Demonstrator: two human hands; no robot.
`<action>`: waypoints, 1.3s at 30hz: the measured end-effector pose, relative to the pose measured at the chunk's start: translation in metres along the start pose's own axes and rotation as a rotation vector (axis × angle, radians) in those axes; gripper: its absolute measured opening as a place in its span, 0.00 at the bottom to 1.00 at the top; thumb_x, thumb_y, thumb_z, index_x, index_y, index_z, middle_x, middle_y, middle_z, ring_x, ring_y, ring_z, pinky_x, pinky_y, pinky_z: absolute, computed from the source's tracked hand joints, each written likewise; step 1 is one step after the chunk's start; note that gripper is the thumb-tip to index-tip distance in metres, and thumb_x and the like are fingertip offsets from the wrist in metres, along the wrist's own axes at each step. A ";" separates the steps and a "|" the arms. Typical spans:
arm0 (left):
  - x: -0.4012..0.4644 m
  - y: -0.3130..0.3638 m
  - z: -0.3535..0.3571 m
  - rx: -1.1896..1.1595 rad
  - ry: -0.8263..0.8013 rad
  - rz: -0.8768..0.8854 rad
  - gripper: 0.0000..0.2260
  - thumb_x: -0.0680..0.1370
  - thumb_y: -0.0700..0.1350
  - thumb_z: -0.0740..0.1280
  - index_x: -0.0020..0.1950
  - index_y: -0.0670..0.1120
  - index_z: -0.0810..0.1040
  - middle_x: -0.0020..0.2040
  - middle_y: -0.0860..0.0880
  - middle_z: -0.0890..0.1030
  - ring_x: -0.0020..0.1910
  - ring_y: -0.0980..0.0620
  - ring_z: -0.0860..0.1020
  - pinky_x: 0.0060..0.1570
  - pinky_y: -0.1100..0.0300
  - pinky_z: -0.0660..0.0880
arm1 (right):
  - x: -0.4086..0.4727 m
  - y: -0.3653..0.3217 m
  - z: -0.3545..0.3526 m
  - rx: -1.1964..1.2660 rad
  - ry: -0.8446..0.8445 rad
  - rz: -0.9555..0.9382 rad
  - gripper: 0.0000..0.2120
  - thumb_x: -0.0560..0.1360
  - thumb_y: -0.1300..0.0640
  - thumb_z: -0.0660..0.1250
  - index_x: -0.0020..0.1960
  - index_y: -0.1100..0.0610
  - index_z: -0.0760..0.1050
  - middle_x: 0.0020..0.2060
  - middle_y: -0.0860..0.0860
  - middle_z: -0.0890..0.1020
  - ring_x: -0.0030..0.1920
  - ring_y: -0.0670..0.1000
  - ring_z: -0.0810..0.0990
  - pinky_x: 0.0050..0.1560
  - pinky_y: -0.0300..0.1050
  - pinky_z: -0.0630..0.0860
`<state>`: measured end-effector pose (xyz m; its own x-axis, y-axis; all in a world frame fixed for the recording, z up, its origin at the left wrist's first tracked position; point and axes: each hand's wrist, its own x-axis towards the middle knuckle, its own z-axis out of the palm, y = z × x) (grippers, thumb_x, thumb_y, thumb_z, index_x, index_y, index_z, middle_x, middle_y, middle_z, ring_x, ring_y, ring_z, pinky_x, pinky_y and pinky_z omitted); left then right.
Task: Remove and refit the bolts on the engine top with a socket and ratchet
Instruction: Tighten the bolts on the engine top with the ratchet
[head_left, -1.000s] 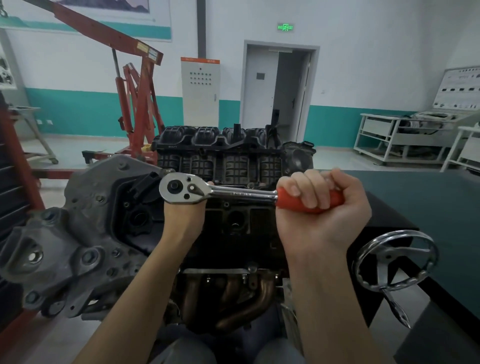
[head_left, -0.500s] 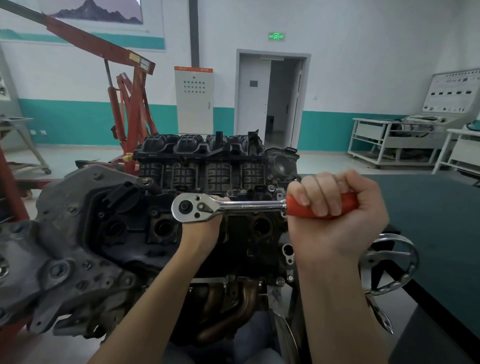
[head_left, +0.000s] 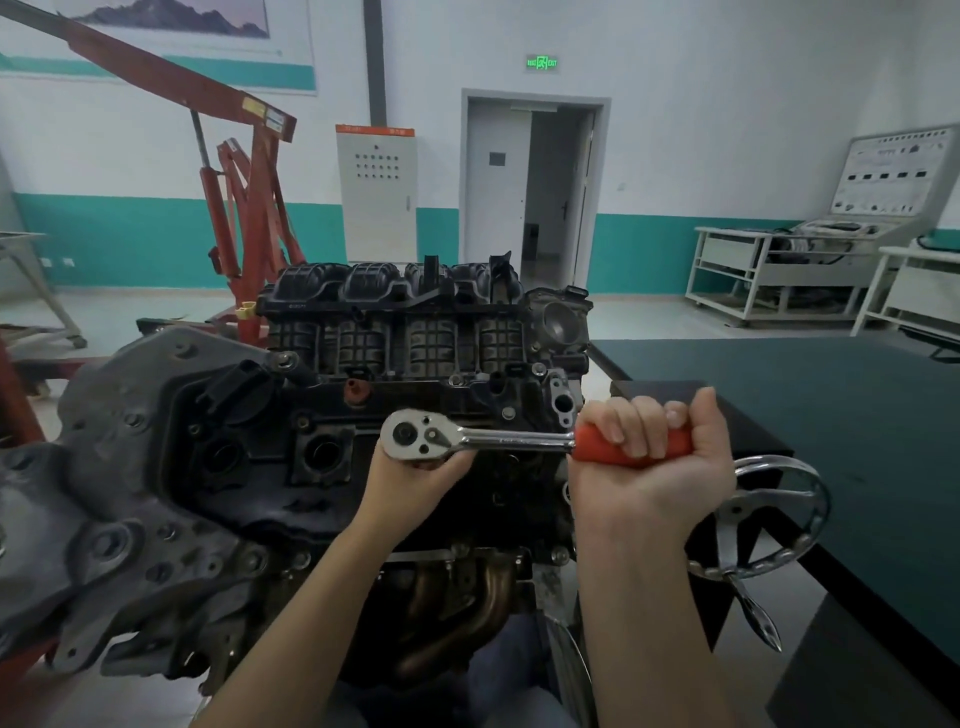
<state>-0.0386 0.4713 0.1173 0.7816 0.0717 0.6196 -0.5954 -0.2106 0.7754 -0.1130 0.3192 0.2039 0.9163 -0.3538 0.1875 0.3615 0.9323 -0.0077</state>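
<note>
ratchet (head_left: 467, 440) handle in right hand (head_left: 652, 467) grip, left hand (head_left: 415, 486) under head

One engine (head_left: 395, 415), one ratchet (head_left: 467, 439), two hands, one chrome handwheel (head_left: 779, 519), one red hoist (head_left: 244, 208), one dark table (head_left: 831, 415)

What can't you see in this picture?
Head view only:
- The socket and bolt: hidden under the ratchet head and left hand.
- Left hand's fingers: tucked behind the ratchet head.
- Red grip's end: covered by the right hand.
- Engine bottom: cut off by the arms and the frame edge.
</note>
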 end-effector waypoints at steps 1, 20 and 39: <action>0.001 -0.003 0.002 0.008 0.021 -0.025 0.23 0.74 0.37 0.71 0.25 0.56 0.68 0.23 0.61 0.71 0.25 0.64 0.71 0.30 0.75 0.66 | 0.000 0.002 -0.001 -0.025 -0.008 0.011 0.19 0.74 0.54 0.60 0.25 0.55 0.64 0.18 0.46 0.60 0.18 0.44 0.59 0.20 0.36 0.62; 0.007 -0.007 0.004 0.016 0.079 -0.219 0.22 0.80 0.47 0.64 0.27 0.48 0.62 0.21 0.58 0.64 0.22 0.60 0.64 0.25 0.71 0.62 | 0.004 0.017 0.006 -0.205 -0.275 0.093 0.19 0.76 0.59 0.57 0.26 0.53 0.64 0.18 0.45 0.62 0.19 0.44 0.59 0.22 0.35 0.62; 0.009 -0.008 0.008 -0.034 0.110 -0.228 0.19 0.79 0.42 0.66 0.29 0.48 0.65 0.21 0.59 0.68 0.22 0.63 0.67 0.25 0.74 0.64 | 0.030 0.022 0.030 -0.288 -0.207 0.208 0.19 0.76 0.60 0.57 0.27 0.54 0.63 0.18 0.46 0.61 0.18 0.44 0.58 0.21 0.34 0.60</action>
<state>-0.0258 0.4660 0.1156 0.8727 0.2200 0.4359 -0.4131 -0.1435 0.8993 -0.0826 0.3316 0.2389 0.9316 -0.1104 0.3464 0.2329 0.9128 -0.3355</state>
